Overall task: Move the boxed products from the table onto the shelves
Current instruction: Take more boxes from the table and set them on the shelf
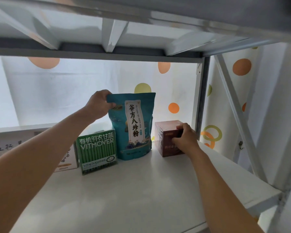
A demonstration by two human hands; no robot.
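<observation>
From the head view, both arms reach in over the white shelf board [141, 190], under the pale metal frame of the shelf above. The left hand [97, 105] pinches the top left corner of the tall teal stand-up pouch with a cream label [133, 126], which stands upright near the back edge of the board. The right hand [186, 140] curls over the dark red cardboard box wrapped in clear film [168, 138], gripping its front right side; the box sits toward the back right corner, just beside the pouch but apart from it. Left of the pouch, touching or nearly so, stands a green striped carton with white lettering [97, 153], and beyond it a white box with dark printed characters [67, 160], partly hidden by the forearm. To finish well, it seems best to steady the soft pouch by its corner until it balances, slide the red box square to the back edge without nudging the pouch, then release each in turn.
</observation>
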